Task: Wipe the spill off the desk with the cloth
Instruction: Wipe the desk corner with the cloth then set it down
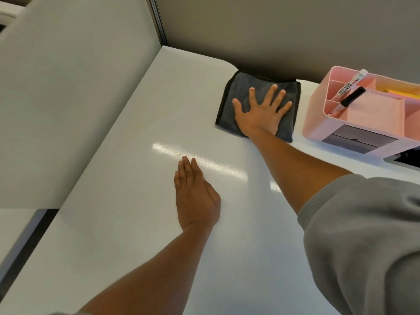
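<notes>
The dark grey folded microfibre cloth [256, 105] lies flat at the far edge of the white laminate desk [127, 235], tight against the beige partition wall [272, 30]. The right hand [259, 112] is pressed on top of it, fingers spread wide, palm down, gripping nothing. No spill shows clearly; only a bright streak of glare [197, 160] lies nearer the body, between cloth and left hand [195, 192]. That hand rests flat, fingers together, well apart from the cloth. The right is clearly the working hand; I'd expect a pull back toward the person. A pink plastic organiser [354, 110] stands just beside the cloth's right edge.
</notes>
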`<action>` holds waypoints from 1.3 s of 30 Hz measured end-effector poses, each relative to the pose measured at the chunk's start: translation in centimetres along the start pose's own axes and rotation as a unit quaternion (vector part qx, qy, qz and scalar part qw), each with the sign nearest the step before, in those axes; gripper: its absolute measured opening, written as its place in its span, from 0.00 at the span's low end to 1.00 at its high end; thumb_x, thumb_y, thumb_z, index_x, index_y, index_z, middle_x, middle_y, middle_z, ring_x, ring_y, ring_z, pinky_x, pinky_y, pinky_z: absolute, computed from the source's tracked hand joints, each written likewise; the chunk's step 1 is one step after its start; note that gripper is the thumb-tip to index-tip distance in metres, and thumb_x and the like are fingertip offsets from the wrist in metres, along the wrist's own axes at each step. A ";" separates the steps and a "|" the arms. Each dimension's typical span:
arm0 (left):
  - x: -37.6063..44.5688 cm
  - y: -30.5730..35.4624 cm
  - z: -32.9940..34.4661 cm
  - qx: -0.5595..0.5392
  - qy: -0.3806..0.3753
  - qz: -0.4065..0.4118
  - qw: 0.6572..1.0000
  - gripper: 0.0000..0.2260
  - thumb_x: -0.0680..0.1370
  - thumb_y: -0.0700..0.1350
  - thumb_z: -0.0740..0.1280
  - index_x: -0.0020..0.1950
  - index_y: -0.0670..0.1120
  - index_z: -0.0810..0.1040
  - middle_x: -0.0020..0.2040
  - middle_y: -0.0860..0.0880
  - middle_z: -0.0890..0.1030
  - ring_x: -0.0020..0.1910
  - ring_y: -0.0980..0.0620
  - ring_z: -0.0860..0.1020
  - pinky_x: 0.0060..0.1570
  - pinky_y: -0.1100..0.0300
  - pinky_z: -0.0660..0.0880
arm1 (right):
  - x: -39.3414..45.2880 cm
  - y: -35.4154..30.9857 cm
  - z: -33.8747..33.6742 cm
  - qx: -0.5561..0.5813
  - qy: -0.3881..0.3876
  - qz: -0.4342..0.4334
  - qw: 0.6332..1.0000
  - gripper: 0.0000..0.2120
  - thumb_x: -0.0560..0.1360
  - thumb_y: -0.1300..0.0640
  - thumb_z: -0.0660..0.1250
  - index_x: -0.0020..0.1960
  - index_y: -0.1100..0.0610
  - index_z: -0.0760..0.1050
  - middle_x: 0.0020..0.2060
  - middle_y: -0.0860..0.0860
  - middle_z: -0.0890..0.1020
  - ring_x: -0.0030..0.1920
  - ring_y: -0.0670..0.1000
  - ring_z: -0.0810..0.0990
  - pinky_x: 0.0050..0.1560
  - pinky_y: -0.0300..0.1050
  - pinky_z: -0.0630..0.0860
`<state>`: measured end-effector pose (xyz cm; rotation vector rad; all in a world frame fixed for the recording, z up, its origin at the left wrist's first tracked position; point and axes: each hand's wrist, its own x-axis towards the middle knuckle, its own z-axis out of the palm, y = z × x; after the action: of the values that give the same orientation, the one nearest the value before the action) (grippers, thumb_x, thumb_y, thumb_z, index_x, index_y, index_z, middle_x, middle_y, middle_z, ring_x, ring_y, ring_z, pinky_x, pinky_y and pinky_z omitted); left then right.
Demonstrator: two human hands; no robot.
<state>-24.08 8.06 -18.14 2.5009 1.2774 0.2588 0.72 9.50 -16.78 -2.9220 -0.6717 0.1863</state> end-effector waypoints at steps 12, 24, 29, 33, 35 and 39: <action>0.0 0.5 -0.7 -0.020 -0.001 0.007 1.000 0.25 0.81 0.41 0.50 0.78 0.40 0.54 0.80 0.42 0.53 0.79 0.47 0.49 0.78 0.54 0.46 | -12.0 3.6 1.3 0.000 0.001 -0.092 0.996 0.34 0.76 0.27 0.41 0.79 0.38 0.53 0.82 0.56 0.46 0.81 0.62 0.43 0.77 0.67 0.40; -0.4 -0.3 -0.8 0.001 -0.006 0.028 1.000 0.25 0.80 0.40 0.50 0.78 0.38 0.56 0.78 0.38 0.56 0.78 0.42 0.53 0.77 0.50 0.48 | -24.7 5.1 2.9 0.051 0.056 0.131 0.989 0.34 0.77 0.27 0.45 0.78 0.40 0.60 0.81 0.55 0.50 0.81 0.60 0.44 0.78 0.66 0.41; -0.6 -0.5 -1.2 -0.008 -0.010 0.048 0.999 0.25 0.80 0.40 0.51 0.77 0.36 0.57 0.78 0.36 0.57 0.78 0.41 0.54 0.77 0.49 0.49 | -28.0 7.4 2.9 0.020 0.051 0.044 0.998 0.32 0.77 0.27 0.46 0.77 0.39 0.60 0.82 0.54 0.51 0.81 0.59 0.44 0.78 0.64 0.42; -1.0 -0.7 -1.5 -0.027 -0.018 0.061 0.998 0.24 0.81 0.40 0.50 0.77 0.36 0.57 0.78 0.36 0.57 0.78 0.41 0.53 0.77 0.48 0.49 | -28.5 11.9 2.2 0.017 0.025 -0.048 0.998 0.32 0.77 0.26 0.47 0.77 0.37 0.58 0.82 0.50 0.48 0.81 0.55 0.42 0.79 0.63 0.44; -0.9 -0.3 -1.5 -0.032 -0.018 0.061 0.997 0.24 0.81 0.40 0.50 0.77 0.36 0.56 0.78 0.37 0.56 0.78 0.42 0.52 0.77 0.50 0.47 | -27.7 14.8 1.4 0.014 0.017 -0.085 0.996 0.32 0.77 0.26 0.48 0.77 0.38 0.59 0.82 0.49 0.50 0.81 0.53 0.43 0.79 0.63 0.46; -0.9 -0.2 -1.5 -0.028 -0.023 0.052 0.998 0.24 0.81 0.40 0.49 0.77 0.36 0.55 0.79 0.38 0.54 0.79 0.44 0.50 0.77 0.51 0.46 | -26.1 19.3 -0.2 -0.008 0.021 -0.011 1.000 0.33 0.77 0.26 0.45 0.78 0.38 0.58 0.82 0.49 0.51 0.81 0.52 0.44 0.79 0.60 0.42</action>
<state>-25.20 7.69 -16.84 2.5141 1.1086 0.2548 -14.36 -19.19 -17.40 -2.9236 -0.7024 0.1183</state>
